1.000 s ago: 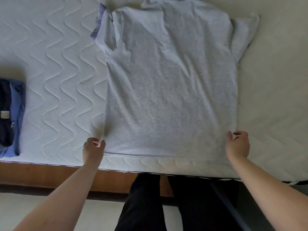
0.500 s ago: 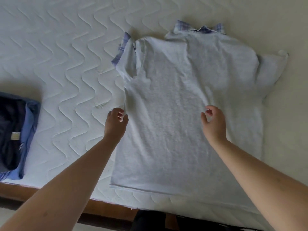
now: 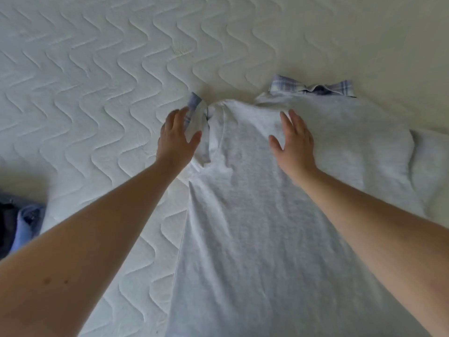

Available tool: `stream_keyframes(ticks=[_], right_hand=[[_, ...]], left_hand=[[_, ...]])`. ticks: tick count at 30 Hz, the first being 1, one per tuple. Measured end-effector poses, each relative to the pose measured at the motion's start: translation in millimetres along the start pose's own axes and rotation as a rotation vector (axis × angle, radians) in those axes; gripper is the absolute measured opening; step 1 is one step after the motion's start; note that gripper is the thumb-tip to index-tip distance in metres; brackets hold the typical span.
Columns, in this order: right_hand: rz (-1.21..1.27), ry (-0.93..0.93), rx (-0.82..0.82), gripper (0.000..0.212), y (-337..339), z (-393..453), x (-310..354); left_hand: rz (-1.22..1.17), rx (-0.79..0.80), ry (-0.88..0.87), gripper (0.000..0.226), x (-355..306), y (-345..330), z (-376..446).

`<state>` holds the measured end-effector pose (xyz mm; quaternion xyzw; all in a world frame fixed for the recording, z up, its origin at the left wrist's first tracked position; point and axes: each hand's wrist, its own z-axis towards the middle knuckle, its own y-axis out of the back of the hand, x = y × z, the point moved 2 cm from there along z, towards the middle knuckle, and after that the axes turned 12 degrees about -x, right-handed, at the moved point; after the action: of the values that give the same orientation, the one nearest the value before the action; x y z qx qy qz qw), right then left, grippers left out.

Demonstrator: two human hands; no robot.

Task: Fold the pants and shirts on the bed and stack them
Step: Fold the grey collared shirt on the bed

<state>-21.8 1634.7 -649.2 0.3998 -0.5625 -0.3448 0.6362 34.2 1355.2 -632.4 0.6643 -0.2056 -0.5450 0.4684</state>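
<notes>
Two forearms: I see both reaching from the near edge of the frame up across the bed [image 3: 92, 76], a white mattress with wavy quilting.
Folded pile: at the near left edge sits a stack of dark and blue clothes [image 3: 23, 221], well apart from my hands.
Shirt: a pale grey shirt [image 3: 255, 215] lies back-up on the mattress, hem toward me, body mostly flat with soft creases.
Left hand: my left hand [image 3: 176, 139] is at the shirt's left sleeve [image 3: 198, 122], fingers spread, thumb on the grey cloth; the sleeve is bunched, its plaid cuff showing by the fingertips.
Right hand: my right hand [image 3: 295, 139] lies flat and spread on the upper back, gripping nothing.
Collar: farthest off, a blue-and-white plaid collar [image 3: 313, 88] pokes out past the neckline.
Change: half a second ago both hands sat curled at mid-shirt; now they have slid up to shoulder level and opened out.
</notes>
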Motion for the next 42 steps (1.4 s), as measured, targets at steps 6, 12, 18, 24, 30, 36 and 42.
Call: stream_keyframes(ticks=[6, 12, 18, 24, 30, 36, 42], right_hand=[[-0.076, 0.048, -0.056, 0.056, -8.9, 72.5, 4.2], [-0.167, 0.003, 0.049, 0.058, -12.2, 124.3, 8.2], [-0.226, -0.072, 0.099, 0.031, -0.9, 152.5, 4.9], [-0.162, -0.066, -0.067, 0.019, 26.9, 174.0, -1.0], [-0.05, -0.02, -0.09, 0.023, 23.0, 172.0, 0.2], [-0.059, 0.055, -0.133, 0.06, 9.7, 131.9, 13.1], [0.016, 0.404, -0.032, 0.054, -5.5, 2.9, 49.3]], left_hand=[[-0.026, 0.169, 0.16, 0.082, -6.7, -24.5, 69.0], [-0.077, 0.152, 0.269, 0.033, 2.5, -27.5, 77.0], [-0.204, 0.032, 0.35, 0.02, 26.0, -7.4, 66.2], [-0.228, -0.167, 0.395, 0.031, 54.7, 21.1, 60.5], [-0.236, -0.306, 0.424, 0.029, 71.2, 27.9, 35.4], [-0.245, -0.257, 0.461, 0.025, 82.2, 24.7, 20.4], [-0.469, -0.344, 0.626, 0.046, 85.8, 18.9, -34.4]])
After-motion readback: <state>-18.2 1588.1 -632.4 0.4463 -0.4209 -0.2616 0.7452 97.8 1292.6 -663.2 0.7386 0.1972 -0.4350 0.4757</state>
